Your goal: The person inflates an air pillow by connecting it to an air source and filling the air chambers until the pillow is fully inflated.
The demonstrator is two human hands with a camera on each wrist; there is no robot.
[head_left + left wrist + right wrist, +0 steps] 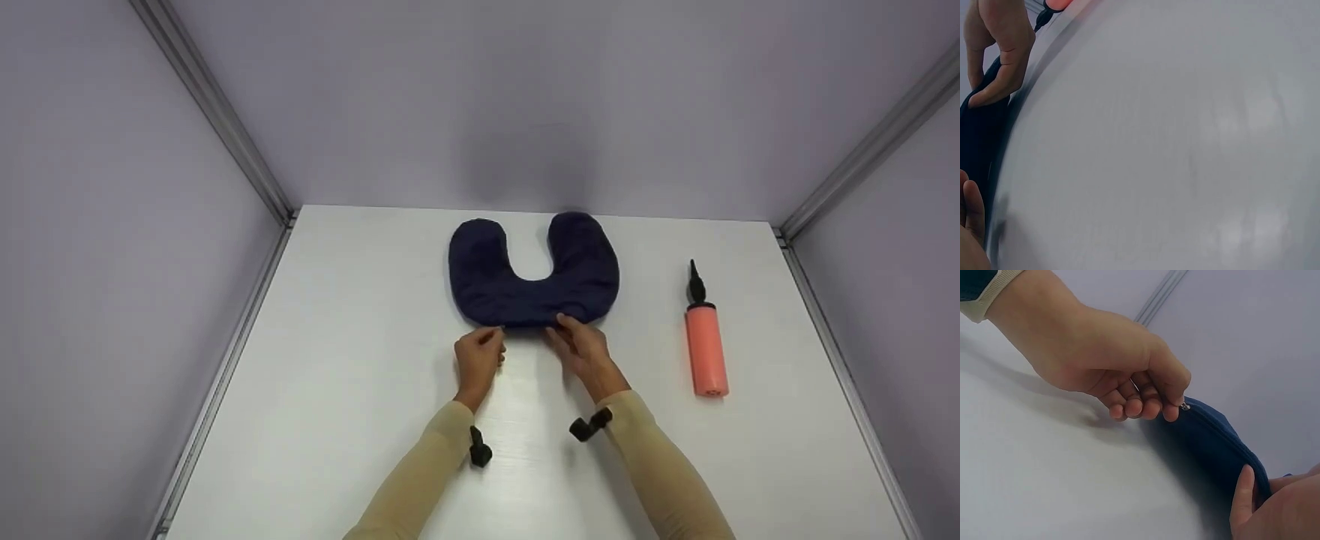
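Pillow (534,274): dark blue, U-shaped, flat on the white table (337,375), upper centre of the head view, open end toward the back wall. No containers seen; the pillow's cover has a zipper (1185,406) along its near edge.

Left hand (478,358): just below the pillow's near edge, left of centre. Fingers curled, tips pinched at the zipper end, as the right wrist view shows at centre frame. Wrist raised a little off the table, sleeve (420,480) running to the bottom edge.

Right hand (579,346): at the near edge, right of centre, thumb on top of the fabric and fingers gripping the seam; seen at lower right of the right wrist view.

Pump (705,341): pink with black nozzle, lying at right of the head view, well apart from both hands.
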